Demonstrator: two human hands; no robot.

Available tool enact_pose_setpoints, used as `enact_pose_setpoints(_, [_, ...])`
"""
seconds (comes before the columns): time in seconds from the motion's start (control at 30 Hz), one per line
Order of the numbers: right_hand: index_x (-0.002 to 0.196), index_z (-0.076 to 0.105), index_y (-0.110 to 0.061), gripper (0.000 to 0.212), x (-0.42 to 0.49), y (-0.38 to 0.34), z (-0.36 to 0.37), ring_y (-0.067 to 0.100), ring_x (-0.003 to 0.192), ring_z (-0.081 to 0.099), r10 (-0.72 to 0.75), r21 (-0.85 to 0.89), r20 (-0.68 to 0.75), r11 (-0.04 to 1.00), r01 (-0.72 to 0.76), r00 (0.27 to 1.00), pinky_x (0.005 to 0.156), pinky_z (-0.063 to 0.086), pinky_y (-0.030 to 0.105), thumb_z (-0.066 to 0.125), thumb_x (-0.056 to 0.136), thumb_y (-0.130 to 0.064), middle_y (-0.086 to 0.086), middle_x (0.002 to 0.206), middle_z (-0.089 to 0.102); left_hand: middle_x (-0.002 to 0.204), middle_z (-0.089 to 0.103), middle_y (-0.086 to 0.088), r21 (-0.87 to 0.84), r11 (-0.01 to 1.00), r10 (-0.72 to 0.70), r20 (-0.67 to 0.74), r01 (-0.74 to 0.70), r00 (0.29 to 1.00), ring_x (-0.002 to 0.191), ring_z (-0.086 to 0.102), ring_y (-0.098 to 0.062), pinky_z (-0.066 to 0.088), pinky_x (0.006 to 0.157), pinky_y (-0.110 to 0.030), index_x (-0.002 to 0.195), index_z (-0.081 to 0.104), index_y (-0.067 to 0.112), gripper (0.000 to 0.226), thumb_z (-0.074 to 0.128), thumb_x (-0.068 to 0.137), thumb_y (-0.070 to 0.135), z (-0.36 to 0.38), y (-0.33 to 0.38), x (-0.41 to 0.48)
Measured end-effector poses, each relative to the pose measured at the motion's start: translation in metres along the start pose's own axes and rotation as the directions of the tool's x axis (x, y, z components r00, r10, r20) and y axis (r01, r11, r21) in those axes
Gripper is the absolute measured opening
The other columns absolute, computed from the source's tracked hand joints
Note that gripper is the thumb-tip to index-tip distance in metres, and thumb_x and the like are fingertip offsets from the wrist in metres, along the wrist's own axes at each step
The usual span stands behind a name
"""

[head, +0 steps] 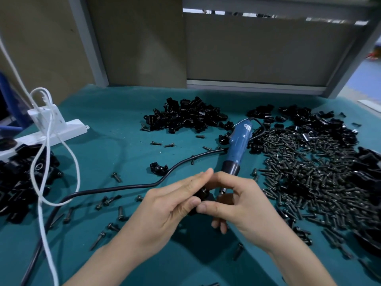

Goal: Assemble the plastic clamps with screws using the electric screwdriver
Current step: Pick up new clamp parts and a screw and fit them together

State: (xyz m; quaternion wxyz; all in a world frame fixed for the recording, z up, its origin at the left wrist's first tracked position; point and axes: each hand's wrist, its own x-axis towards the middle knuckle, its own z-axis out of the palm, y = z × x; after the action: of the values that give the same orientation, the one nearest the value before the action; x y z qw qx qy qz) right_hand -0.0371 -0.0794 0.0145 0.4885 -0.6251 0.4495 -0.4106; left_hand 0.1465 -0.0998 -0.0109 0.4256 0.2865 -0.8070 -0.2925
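Left hand: your left hand (171, 207) pinches the black clamp (203, 194) between the thumb and long fingers, near centre.
Right hand: your right hand (243, 207) grips the same clamp from the right, thumb pressed on it and lower fingers curled. Its forefinger tip meets the left fingertips above the clamp.
Clamp: held above the green mat (113, 120) and mostly hidden by both hands. Whether a screw sits in it cannot be told.
Tool: the electric screwdriver (237, 145) lies on the mat, blue body pointing far right, bit end just behind your right hand.
Screws: a large screw heap (309, 178) lies to the right, with loose screws (121, 212) scattered near left.
Clamp stock: the clamp pile (185, 118) sits at far centre. The far-right parts (309, 124) lie beyond the screw heap.
Left edge: a white power strip (51, 133) sits here, and a white cable (47, 162) loops over the left heap (20, 178) of black parts.
Cord: the black cord (123, 185) runs from the screwdriver toward the near left.
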Motion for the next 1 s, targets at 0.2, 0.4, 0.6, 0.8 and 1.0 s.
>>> enact_pose_setpoints(0.2, [0.094,0.071,-0.03,0.021,0.001,0.001,0.01,0.022,0.046,0.061,-0.04,0.102,-0.081,0.994,0.048,0.996,0.04,0.049,0.028,0.077,0.079,-0.016,-0.004,0.094,0.07,0.125,0.063,0.02,-0.217,0.965,-0.171,-0.084,0.15,0.982,0.118,0.059,-0.003,0.043,0.096,-0.013,0.136,0.045,0.049,0.047,0.052,0.09,0.057,0.002,0.006,0.0])
enact_pose_setpoints(0.4, [0.09,0.072,-0.015,0.023,0.004,0.003,0.01,0.021,0.052,0.063,-0.028,0.311,-0.19,0.946,0.088,0.981,0.051,0.053,0.027,0.074,0.067,-0.016,0.007,0.083,0.071,0.102,0.075,0.005,-0.536,0.815,-0.396,-0.242,0.218,0.886,0.098,0.069,-0.009,0.05,0.081,-0.012,0.1,0.073,0.023,0.031,0.079,0.07,0.017,0.013,0.004,0.0])
enact_pose_setpoints(0.6, [0.094,0.067,-0.008,0.032,0.007,0.009,0.011,0.017,0.058,0.064,-0.016,0.327,-0.197,0.942,0.081,0.98,0.056,0.053,0.023,0.074,0.064,-0.015,0.009,0.074,0.07,0.095,0.076,0.002,-0.615,0.75,-0.473,-0.244,0.242,0.847,0.09,0.071,-0.007,0.05,0.076,-0.012,0.088,0.079,0.027,0.026,0.073,0.063,0.018,0.014,0.002,0.001])
enact_pose_setpoints(0.8, [0.093,0.068,-0.018,0.025,0.008,0.013,0.004,0.021,0.066,0.07,0.063,0.171,-0.143,0.984,-0.038,0.988,0.07,0.059,0.037,0.071,0.081,0.004,0.006,0.077,0.071,0.09,0.076,0.002,-0.58,0.743,-0.517,-0.179,0.334,0.837,0.084,0.07,-0.006,0.051,0.074,-0.012,0.083,0.079,0.024,0.025,0.076,0.058,0.021,0.011,-0.003,0.002])
enact_pose_setpoints(1.0, [0.091,0.067,-0.02,0.027,0.006,0.016,-0.002,0.025,0.071,0.073,0.153,0.006,-0.124,0.988,-0.153,0.98,0.078,0.06,0.036,0.073,0.081,0.004,0.012,0.078,0.073,0.092,0.075,-0.001,-0.485,0.77,-0.528,-0.119,0.414,0.841,0.085,0.069,-0.007,0.05,0.074,-0.011,0.087,0.074,0.018,0.03,0.076,0.058,0.017,0.01,-0.009,0.001])
